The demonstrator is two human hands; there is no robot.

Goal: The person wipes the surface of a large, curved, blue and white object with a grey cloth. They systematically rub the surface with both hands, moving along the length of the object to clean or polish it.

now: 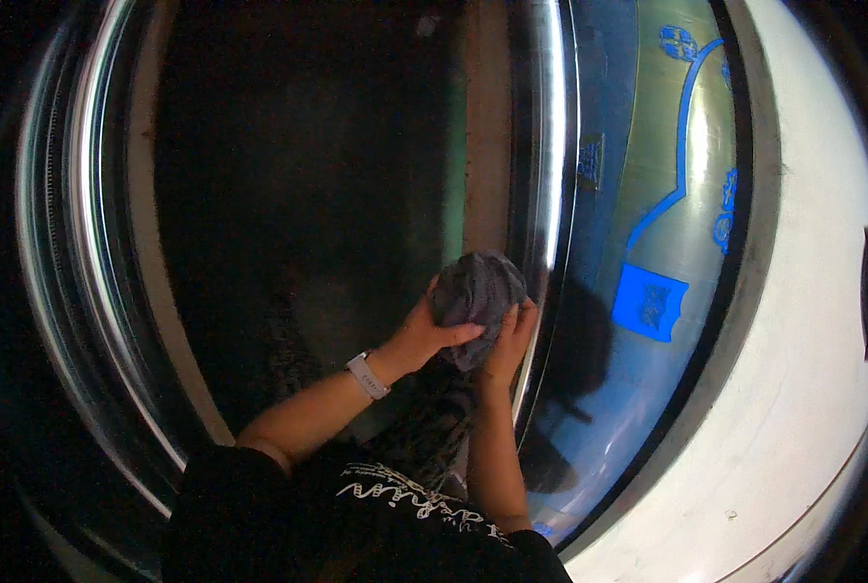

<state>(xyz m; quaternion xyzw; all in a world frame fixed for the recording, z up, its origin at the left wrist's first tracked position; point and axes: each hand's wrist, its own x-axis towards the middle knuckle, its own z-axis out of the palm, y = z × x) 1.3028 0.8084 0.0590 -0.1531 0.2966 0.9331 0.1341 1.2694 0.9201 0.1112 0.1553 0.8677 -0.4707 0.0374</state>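
Note:
A bunched dark grey cloth [479, 291] is held between both of my hands, in front of my body. My left hand [432, 335] grips its left side, with the thumb lying across the front of the cloth. On the right side, the fingers of my right hand [511, 340] press around the cloth's edge. The cloth is crumpled into a rounded bundle, and whether anything is inside it cannot be seen. A light-coloured band [367, 376] circles my left wrist.
Shiny metal rails [553, 126] run close by on the right, and another bright rail [89, 185] curves along the left. Beyond the right rail is a glossy blue and green panel [667, 146] with blue markings, then a white surface [813, 291]. The area ahead is dark.

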